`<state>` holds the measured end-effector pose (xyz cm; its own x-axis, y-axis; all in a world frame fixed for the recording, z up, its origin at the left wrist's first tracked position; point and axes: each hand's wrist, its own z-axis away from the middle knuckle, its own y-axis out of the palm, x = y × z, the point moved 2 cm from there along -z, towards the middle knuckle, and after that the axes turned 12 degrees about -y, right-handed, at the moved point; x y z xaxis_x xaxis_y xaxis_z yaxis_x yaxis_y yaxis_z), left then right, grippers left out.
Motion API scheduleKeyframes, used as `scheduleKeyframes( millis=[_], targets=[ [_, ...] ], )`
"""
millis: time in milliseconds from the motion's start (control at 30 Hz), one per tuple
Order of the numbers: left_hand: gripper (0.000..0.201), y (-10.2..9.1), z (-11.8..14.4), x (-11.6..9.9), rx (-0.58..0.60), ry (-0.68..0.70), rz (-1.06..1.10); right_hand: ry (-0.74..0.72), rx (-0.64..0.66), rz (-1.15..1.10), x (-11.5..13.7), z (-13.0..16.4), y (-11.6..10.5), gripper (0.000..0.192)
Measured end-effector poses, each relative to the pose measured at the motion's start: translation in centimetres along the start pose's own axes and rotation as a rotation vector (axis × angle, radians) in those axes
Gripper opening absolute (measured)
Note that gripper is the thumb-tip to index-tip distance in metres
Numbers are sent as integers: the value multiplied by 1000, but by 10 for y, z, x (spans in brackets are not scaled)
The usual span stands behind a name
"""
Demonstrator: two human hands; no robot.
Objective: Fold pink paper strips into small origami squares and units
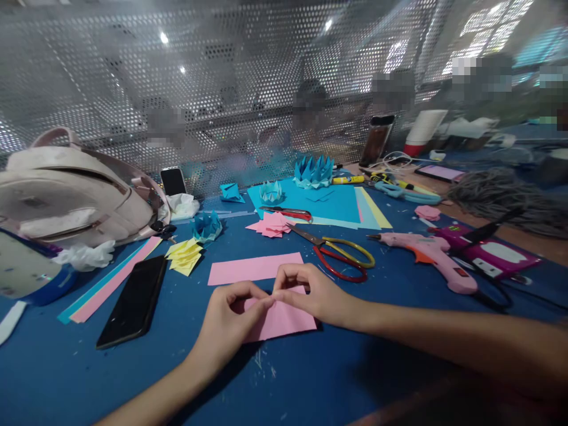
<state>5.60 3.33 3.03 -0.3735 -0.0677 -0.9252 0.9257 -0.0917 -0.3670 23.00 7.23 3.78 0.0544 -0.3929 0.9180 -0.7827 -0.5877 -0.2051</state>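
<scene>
A pink sheet of paper lies low over the blue table, pinched at its upper middle by both hands. My left hand grips it between thumb and forefinger; my right hand does the same just beside it, the fingertips nearly meeting. Faint creases run across the sheet, and part of it is hidden behind the left hand. Just beyond the hands rests a pink paper strip. Scissors with red and yellow handles lie past my right hand, their blades reaching a pile of pink folded pieces.
To the left are a black phone, coloured strips, yellow folded pieces and a pale backpack. A pink glue gun with its cable lies right. Blue folded crowns and paper sheets sit before a perforated metal panel.
</scene>
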Motion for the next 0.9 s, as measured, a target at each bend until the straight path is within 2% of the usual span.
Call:
scheduleKeyframes(
  millis=[367,533,667,767,900],
  targets=[
    [22,2,1,1,-27,-28,20,-12,-14,3,1,1,0,19],
    [24,-7,-6,2,77,-84,62,33,65,147,-3,0,-9,20],
    [28,-19,-10,4,188,-81,-164,62,85,257,-6,-1,-14,20],
    [38,-25,-10,7,226,-77,-293,44,79,259,-7,-3,-14,19],
    [42,-25,-9,9,236,-91,-235,45,62,207,-7,-4,-13,24]
  ],
)
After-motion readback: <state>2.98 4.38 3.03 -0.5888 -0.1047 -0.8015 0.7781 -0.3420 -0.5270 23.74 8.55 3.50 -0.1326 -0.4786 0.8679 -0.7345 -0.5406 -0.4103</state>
